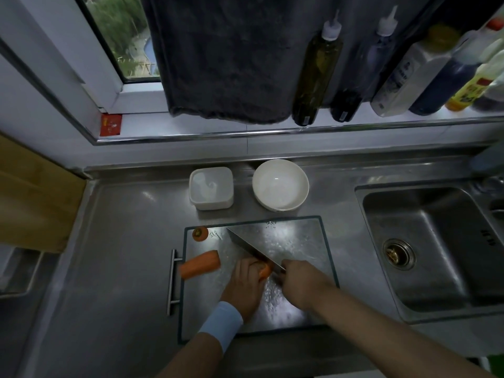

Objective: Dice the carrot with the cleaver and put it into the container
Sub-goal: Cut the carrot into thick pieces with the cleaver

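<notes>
Nearest you, your left hand (246,285) rests on the cutting board (300,241) with its fingers curled over a short carrot piece (266,270), pinning it to the surface. Your right hand (300,279) is closed around the handle of the cleaver (253,248). The blade runs diagonally away from you and meets the short carrot piece at your left fingertips. Judge this as an early cutting stroke. No diced carrot is visible on the board, so the dicing itself is barely begun. Just to the left, a long carrot piece (200,264) lies uncut at the board's left edge, overhanging it slightly, apart from both hands. At the far left corner of the board sits a trimmed carrot end (200,233), which indicates that topping is complete. Beyond the board, the square container (211,205) stands on the counter (122,241) with a white bowl (272,205) just beside it on the right. No carrot shows in either. What remains, as judged from this layout: reduce both pieces to dice, then transfer all the dice to the container. The sink (425,241) lies to the right and takes no part in the task.
</notes>
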A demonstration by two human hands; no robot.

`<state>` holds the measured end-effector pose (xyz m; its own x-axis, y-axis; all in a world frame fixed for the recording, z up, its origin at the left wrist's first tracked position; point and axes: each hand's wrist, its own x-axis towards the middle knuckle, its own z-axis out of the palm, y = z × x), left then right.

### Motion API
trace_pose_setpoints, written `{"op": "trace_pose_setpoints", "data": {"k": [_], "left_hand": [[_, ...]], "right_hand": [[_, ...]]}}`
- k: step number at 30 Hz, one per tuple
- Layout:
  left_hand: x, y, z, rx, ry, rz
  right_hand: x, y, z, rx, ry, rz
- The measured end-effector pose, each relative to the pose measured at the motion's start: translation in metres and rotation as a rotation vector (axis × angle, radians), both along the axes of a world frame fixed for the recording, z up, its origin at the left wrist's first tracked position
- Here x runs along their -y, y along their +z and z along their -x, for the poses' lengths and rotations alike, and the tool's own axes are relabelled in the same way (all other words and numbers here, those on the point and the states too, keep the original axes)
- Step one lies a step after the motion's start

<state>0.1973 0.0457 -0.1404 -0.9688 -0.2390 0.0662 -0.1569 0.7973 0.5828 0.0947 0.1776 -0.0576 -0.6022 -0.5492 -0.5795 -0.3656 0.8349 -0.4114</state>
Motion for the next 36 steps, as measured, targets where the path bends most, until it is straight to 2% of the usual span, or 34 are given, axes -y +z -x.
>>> {"op": "trace_pose_setpoints", "data": {"k": [5,17,23,36], "left_hand": [[-0.001,0.002,-0.001,-0.028,-0.013,0.019],[-0.003,0.012,-0.003,0.164,0.063,-0.063],[-0.006,0.019,-0.011,0.114,0.012,0.053],[-0.012,0.036,-0.019,0.126,0.084,-0.006]], "right_hand": [[0.0,-0.009,-0.003,-0.021,-0.001,0.012],[-0.031,-0.014,-0.015,-0.016,-0.02,0.006],[-0.036,-0.01,-0.021,-0.041,-0.046,-0.009],[-0.023,0.039,-0.047,-0.169,-0.026,-0.029]]}}
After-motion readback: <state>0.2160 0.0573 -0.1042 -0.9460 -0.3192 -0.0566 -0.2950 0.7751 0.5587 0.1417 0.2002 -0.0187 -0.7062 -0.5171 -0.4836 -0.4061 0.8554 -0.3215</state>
